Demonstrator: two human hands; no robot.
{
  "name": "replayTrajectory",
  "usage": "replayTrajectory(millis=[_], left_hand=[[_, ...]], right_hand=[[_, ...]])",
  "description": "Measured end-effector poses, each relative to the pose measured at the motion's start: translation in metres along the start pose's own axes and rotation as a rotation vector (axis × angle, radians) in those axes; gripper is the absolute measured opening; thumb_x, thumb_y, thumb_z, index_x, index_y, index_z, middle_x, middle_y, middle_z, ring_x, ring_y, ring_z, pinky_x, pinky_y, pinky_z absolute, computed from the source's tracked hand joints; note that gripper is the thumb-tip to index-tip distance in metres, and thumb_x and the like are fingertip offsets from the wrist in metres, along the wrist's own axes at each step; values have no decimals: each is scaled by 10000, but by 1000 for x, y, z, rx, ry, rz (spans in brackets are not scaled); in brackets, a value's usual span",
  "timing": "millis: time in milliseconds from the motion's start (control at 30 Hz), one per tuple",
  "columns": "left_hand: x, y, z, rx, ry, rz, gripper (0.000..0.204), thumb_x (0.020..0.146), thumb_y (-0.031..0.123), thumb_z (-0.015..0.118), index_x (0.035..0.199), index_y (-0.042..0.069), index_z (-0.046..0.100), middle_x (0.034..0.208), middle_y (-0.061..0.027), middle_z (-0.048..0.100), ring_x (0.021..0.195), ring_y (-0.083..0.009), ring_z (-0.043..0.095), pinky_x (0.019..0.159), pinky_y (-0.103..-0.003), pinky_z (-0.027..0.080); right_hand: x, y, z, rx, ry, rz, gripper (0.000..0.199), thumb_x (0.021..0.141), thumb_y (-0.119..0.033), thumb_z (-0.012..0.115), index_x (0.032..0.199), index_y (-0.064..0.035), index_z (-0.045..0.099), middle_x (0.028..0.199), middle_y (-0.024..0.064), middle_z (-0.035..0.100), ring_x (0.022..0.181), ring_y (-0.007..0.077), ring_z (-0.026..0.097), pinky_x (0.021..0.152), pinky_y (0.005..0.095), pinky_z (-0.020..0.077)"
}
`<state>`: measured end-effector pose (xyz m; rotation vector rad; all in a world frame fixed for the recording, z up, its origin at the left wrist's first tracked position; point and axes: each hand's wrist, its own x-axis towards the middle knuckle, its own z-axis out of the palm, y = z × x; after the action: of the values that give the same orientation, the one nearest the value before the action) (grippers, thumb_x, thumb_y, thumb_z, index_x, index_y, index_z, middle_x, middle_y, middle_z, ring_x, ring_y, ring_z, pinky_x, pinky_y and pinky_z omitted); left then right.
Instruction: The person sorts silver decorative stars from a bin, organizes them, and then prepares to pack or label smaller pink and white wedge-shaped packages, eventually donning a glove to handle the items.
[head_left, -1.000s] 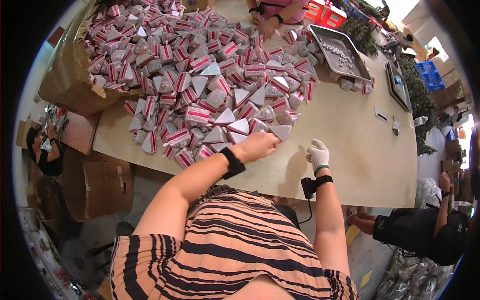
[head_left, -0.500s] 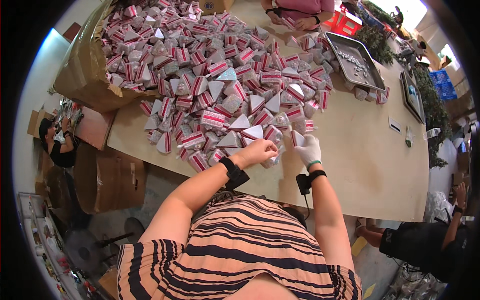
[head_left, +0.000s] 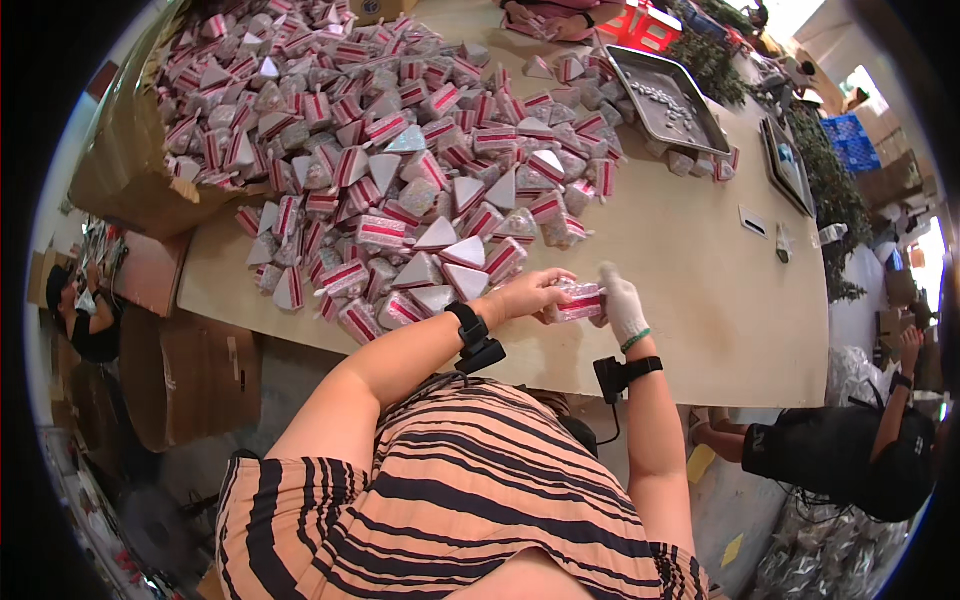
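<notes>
A wedge-shaped cake-slice ornament, glittery pale pink with red bands along its side, is held between my two hands above the table's near edge. My bare left hand grips its left end, thumb and fingers closed on it. At its right end is my right hand, in a white glove with a green cuff edge; its fingertips are partly hidden behind the ornament. Just left of and beyond my hands spreads a large heap of similar cake-slice ornaments, some with white triangular faces turned up.
A big cardboard box opens onto the heap at the left. On the table, a metal tray holding small whitish pieces rests over some ornaments at the far right. Across the table another person's hands handle something.
The gloved hand has left the heap's edge, and both hands now meet on one ornament. My left hand has moved slightly right. The whole view has shifted.
</notes>
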<state>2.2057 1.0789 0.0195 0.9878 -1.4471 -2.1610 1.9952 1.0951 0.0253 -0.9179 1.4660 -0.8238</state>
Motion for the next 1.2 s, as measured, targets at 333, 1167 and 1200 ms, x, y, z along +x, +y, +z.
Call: replayTrajectory(millis=[333,1167,1200], left_hand=[[38,-3,17,135,385,-256,376,868,330,475,1124,57,503,854,-96,588,637,-184,609,428,-333,519],[72,-30,-4,-250,691,-271,448,879,374,548,1184,46,527,1070,-51,574,897,-108,564,756,-272,468],[76,-26,-5,-171,641,-261,494,880,402,534,1243,71,486,1068,-60,553,881,-114,569,733,-263,480]], right_hand=[[29,22,3,-1147,173,-424,416,835,-369,490,642,-28,627,699,202,601,674,367,592,622,429,466],[122,15,-73,36,-310,-70,141,714,-46,640,695,-21,503,631,37,529,505,121,517,465,251,428],[115,15,-78,66,-323,-72,123,700,-26,630,698,-23,507,628,39,524,511,126,518,466,248,431]])
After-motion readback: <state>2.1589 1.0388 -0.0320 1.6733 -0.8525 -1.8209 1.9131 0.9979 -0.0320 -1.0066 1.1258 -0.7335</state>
